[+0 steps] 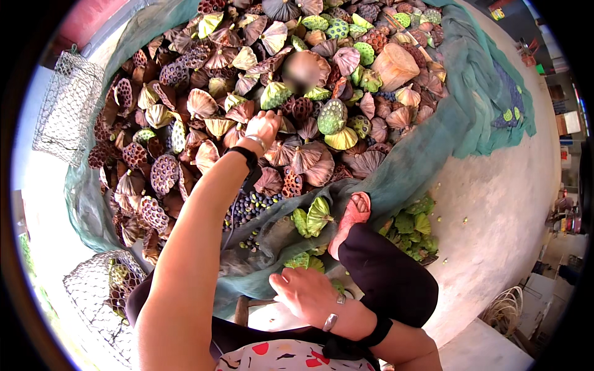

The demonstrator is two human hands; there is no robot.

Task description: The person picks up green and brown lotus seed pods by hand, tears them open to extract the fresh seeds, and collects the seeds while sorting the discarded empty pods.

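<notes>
Dried brown lotus seed pods (164, 174) and some green ones lie heaped on a teal mesh net. My left hand (263, 126) reaches into the middle of the heap, fingers bent down among the pods, beside a green lotus pod (275, 95); the fingertips are hidden, so a grip cannot be made out. My right hand (304, 294) is held low before my body, fingers curled, with nothing clearly visible in it. Just beyond it are green lotus pods (297, 260). Loose dark lotus seeds (253, 204) lie at the near edge of the heap.
The rumpled teal net (417, 139) borders the heap. Wire mesh baskets (69, 106) stand at left, one near my leg. A pile of green pods (413, 227) lies beside my sandalled foot (352, 218). A woody cylindrical block (394, 67) rests on the heap.
</notes>
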